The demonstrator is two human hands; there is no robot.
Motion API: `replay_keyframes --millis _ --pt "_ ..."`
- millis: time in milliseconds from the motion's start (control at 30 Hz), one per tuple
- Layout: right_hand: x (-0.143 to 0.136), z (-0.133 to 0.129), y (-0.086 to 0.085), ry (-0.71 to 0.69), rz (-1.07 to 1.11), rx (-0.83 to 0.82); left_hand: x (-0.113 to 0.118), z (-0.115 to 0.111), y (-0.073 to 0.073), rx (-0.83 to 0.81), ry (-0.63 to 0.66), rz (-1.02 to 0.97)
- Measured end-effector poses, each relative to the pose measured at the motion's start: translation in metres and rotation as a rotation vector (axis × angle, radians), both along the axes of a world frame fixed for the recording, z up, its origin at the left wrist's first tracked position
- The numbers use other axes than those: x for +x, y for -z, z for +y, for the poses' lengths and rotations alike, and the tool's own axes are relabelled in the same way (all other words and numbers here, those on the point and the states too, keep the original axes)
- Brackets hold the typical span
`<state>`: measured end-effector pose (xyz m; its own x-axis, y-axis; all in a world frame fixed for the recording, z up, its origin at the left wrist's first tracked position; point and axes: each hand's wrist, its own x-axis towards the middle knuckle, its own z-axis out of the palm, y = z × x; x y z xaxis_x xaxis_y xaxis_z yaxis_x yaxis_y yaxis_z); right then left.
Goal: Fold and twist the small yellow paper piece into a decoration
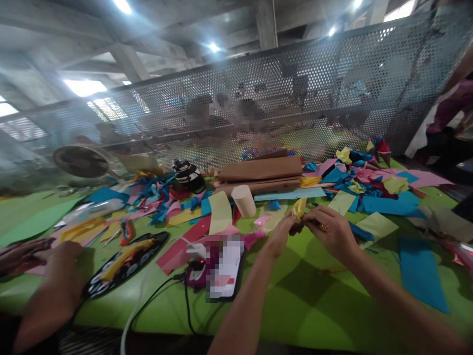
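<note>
Green table top (303,296) is lying nearest, bare and bright, with the person's two arms stretching over it from the near edge. Both hands are meeting in the middle of the table, a little to the right. The left hand (280,235) is curling its fingers and pinching the near left side of a small yellow paper piece (299,208). The right hand (334,229) is closing over the paper's right side, fingers bent, gripping something thin that I cannot make out well. The yellow paper is sticking up just past the fingertips, on the far side of both hands, and leaning a little left. Both hands are touching it, so neither one is nearer.

Left of the hands, a phone (223,268) is lying flat with a black cable (173,283) running to it. At the near left, another person's hand (61,266) is pressing down on pink paper.

Farther off, a cream paper roll (244,199) is standing tilted, with a brown cardboard stack (260,172) behind it. Blue and pink paper scraps (369,187) are piling up on the far right. A metal mesh fence (332,88) is standing at the very back
</note>
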<state>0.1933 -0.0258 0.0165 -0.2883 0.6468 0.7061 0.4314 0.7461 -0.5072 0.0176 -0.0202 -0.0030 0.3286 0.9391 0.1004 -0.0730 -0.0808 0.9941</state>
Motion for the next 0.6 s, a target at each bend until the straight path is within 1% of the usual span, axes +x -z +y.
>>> replay_keyframes --millis 100,300,400,600 --pt "0.0005 0.0002 0.0002 -0.016 0.002 -0.003 0.0 0.0012 0.0012 -0.011 -0.007 0.009" --pt "0.0036 0.0041 0.0028 -0.054 0.006 0.033 0.0008 0.0031 0.0043 -0.085 0.005 -0.045" --pt "0.0049 0.0064 0.004 -0.078 -0.007 0.04 0.0014 0.0025 0.0036 -0.09 -0.007 -0.068" --pt "0.0047 0.006 0.0035 -0.035 -0.079 0.067 0.0008 0.0019 0.0025 -0.093 0.01 -0.08"
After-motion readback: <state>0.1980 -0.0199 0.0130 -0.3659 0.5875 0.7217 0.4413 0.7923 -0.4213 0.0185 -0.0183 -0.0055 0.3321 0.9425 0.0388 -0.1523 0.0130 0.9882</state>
